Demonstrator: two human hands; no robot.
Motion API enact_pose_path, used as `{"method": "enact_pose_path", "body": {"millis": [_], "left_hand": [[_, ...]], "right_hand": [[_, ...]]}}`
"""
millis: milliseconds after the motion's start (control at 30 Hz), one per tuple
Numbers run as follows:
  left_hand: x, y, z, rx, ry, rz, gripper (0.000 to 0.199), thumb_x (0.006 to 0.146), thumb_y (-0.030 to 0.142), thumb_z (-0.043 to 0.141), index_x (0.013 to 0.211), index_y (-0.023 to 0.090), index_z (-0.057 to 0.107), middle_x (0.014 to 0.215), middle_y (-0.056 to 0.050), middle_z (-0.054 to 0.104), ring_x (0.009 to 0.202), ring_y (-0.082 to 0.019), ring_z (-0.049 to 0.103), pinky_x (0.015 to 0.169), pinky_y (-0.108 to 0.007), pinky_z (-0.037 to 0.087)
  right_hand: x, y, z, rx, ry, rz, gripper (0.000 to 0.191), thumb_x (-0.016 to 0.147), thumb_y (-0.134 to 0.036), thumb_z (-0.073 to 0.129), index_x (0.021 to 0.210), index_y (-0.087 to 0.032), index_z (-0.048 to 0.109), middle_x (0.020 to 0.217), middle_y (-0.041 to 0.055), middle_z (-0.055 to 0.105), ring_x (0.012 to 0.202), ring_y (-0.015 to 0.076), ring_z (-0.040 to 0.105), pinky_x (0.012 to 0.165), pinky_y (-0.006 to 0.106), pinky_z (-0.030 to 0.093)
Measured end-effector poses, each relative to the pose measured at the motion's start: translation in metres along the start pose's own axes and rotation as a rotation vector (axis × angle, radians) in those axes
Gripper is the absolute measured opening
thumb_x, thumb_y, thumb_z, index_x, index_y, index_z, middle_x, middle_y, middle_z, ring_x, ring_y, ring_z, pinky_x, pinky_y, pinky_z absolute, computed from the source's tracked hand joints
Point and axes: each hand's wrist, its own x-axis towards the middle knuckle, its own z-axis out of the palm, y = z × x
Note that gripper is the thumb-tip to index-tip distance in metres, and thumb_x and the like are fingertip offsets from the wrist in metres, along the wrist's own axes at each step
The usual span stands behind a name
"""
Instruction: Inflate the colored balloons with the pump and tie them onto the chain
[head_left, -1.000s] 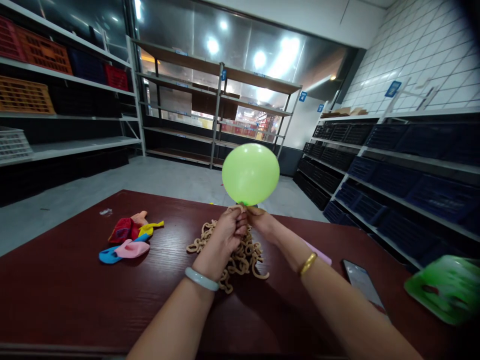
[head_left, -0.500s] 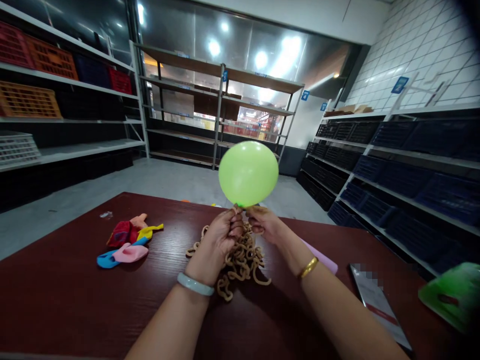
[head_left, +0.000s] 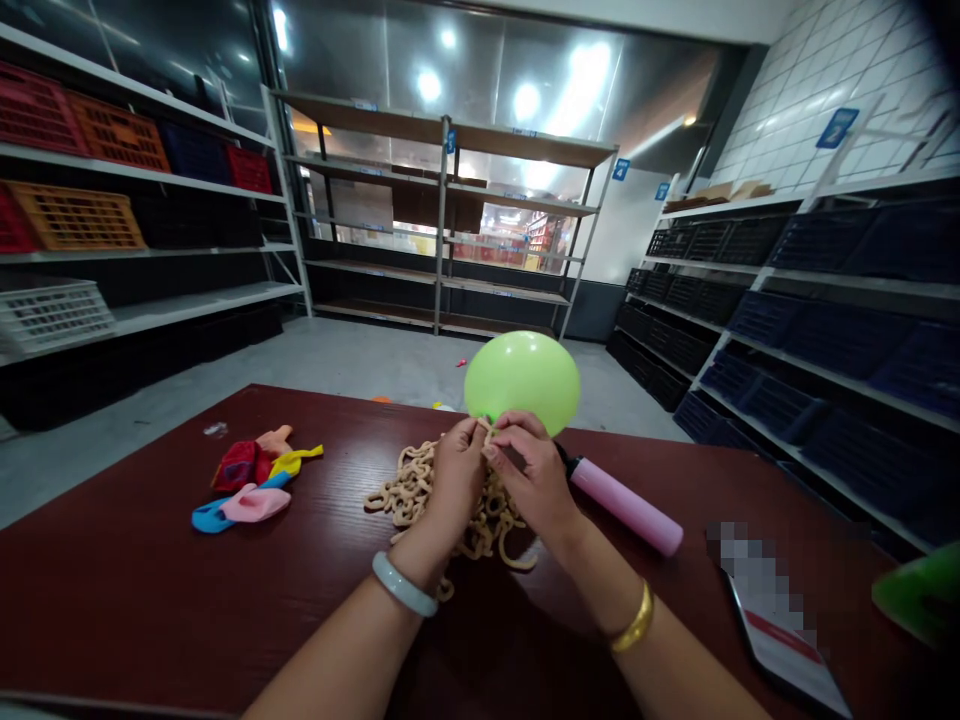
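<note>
An inflated light-green balloon [head_left: 523, 380] leans up and to the right, its darker green neck at my fingertips. My left hand [head_left: 459, 470] is closed, pinching at that neck. Thumb and fingers of my right hand [head_left: 531, 470] pinch beside it on what looks like a tan strand, partly covered by the fingers. Beneath both hands lies a tangled heap of tan cord [head_left: 409, 488], partly hidden by them. A pink hand pump [head_left: 628, 506] with a black end rests just right of my right hand.
Flat balloons in pink [head_left: 259, 505], blue, red and yellow lie on the left of the dark red table [head_left: 135, 590]. A phone-like flat object [head_left: 787, 645] and a blurred green thing [head_left: 919, 598] are at the right. Crate-filled shelves [head_left: 150, 180] stand around.
The balloon has come down and tipped rightward. My right hand has turned, its fingers now bent over the neck beside my left. The pump shows more fully.
</note>
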Motion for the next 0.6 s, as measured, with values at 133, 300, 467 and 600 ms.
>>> {"method": "enact_pose_path", "body": {"millis": [133,300,467,600], "left_hand": [[-0.009,0.002,0.006,-0.053,-0.034,0.006,0.020,0.080,0.035,0.056,0.074,0.017,0.058,0.069,0.001,0.058,0.065,-0.013,0.051,0.061,-0.022,0.040],[-0.015,0.009,0.007,0.034,-0.032,0.051,0.021,0.083,0.034,0.054,0.074,0.017,0.059,0.070,0.000,0.058,0.069,-0.013,0.051,0.064,-0.023,0.040],[-0.020,0.014,0.012,0.113,-0.046,0.070,0.021,0.084,0.033,0.052,0.075,0.016,0.061,0.069,0.000,0.059,0.066,-0.014,0.051,0.061,-0.023,0.039],[-0.023,0.015,0.011,0.257,-0.032,0.127,0.017,0.083,0.026,0.051,0.071,0.017,0.059,0.066,0.000,0.059,0.063,-0.014,0.050,0.059,-0.024,0.037]], "right_hand": [[-0.002,0.001,-0.010,0.062,-0.034,-0.020,0.014,0.091,-0.021,0.050,0.090,-0.021,0.063,0.095,0.0061,0.063,0.096,0.0178,0.058,0.089,0.034,0.046],[-0.005,0.008,-0.015,0.032,0.019,0.000,0.010,0.089,-0.018,0.055,0.095,-0.023,0.061,0.092,0.0032,0.066,0.088,0.0169,0.061,0.083,0.032,0.048],[-0.004,0.012,-0.017,-0.036,0.082,-0.019,0.006,0.084,-0.018,0.063,0.088,-0.023,0.063,0.092,0.0049,0.063,0.095,0.0193,0.059,0.087,0.034,0.048],[-0.002,0.014,-0.021,-0.069,0.088,0.025,0.008,0.081,-0.019,0.067,0.088,-0.022,0.066,0.093,0.0058,0.061,0.096,0.0196,0.058,0.088,0.034,0.048]]}}
